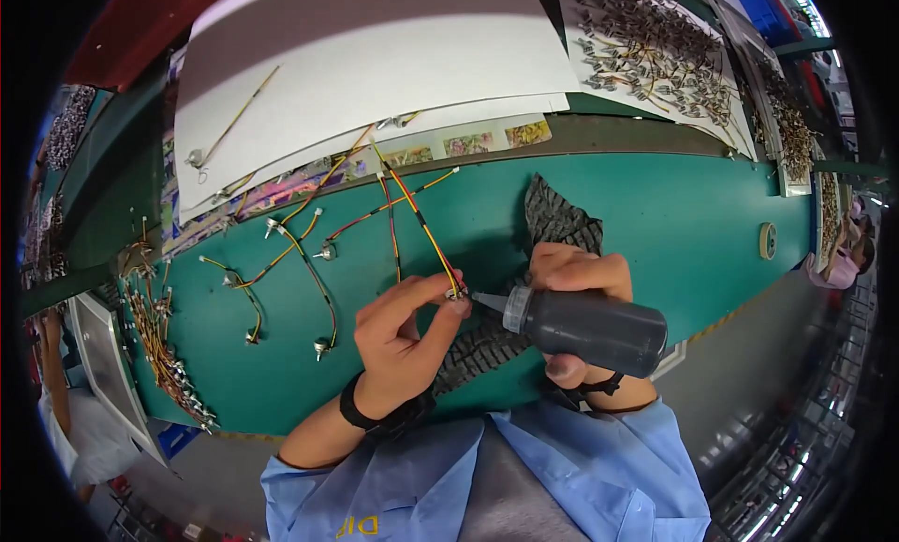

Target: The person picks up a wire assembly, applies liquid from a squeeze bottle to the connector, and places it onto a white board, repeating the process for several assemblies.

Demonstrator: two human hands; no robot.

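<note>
Between the thumb and fingertips of my left hand (398,341) is a small metal potentiometer (456,296); its yellow, red and black wires (421,222) stretch up and away over the table. My right hand (588,272) grips a dark squeeze bottle (599,330), tipped nearly on its side. The pointed nozzle (488,301) is right by the potentiometer; whether it touches cannot be told. A crumpled dark grey cloth (564,222) lies behind and under my right hand. Several wired potentiometers (325,252) are spread on the green table left of my left hand.
A bundle of wired parts (164,359) lies at the table's left edge. White sheets (375,55) cover the back, with a heap of wired parts (646,51) at the far right. A tape roll (768,241) sits near the right edge. Other people (838,252) are at both sides.
</note>
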